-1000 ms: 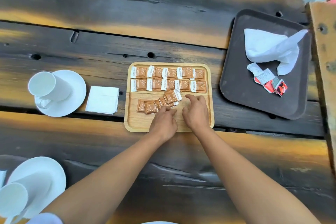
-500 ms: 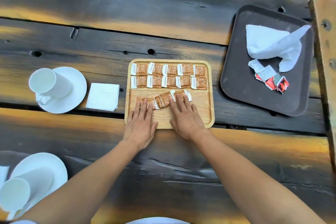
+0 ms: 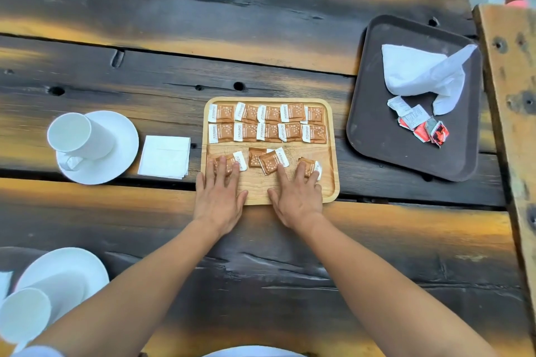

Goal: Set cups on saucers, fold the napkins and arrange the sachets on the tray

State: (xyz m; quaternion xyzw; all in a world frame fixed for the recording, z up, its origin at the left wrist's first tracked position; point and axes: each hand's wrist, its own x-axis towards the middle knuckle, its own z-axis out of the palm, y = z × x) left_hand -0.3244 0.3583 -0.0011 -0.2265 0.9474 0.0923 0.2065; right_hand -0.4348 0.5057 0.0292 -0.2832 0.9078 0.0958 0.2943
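Surface: we see a surface (image 3: 261, 38) of dark, weathered planks with worn orange patches. It carries all that is listed below.
Dark tray: the dark tray (image 3: 374, 139) lies at the right, well apart from both hands. In it we find a crumpled napkin (image 3: 417, 72) toward the far side and, just beside it, a small heap of red and white sachets (image 3: 420, 126).
Wooden tray: the wooden tray (image 3: 333, 153) sits mid-surface, with its near rim under both palms.
Far cup and saucer: at the left, the far cup (image 3: 78, 136) stands on the far saucer (image 3: 121, 148), handle toward us.
Near cup and saucer: at the lower left, the near cup (image 3: 24, 313) rests on the near saucer (image 3: 72, 266), partly cut off by the frame edge.
Left hand: the left hand (image 3: 220, 200) lies flat. Its fingers are straight and close together, pressing on the leftmost loose sachet and gripping nothing.
Right hand: the right hand (image 3: 298, 200) is likewise flat, with its fingers spread. The forefinger touches a tilted sachet, and the others press on the rightmost one.
Folded napkin: the folded napkin (image 3: 165, 156) lies flat between the far saucer and the wooden tray, just beside the tray but not touching it.
Brown sachets: ten brown sachets (image 3: 269, 132) fill the far half of the wooden tray in two rows of five.
Loose sachets: at least four loose sachets (image 3: 256, 156) lie unevenly in a third row nearer us.
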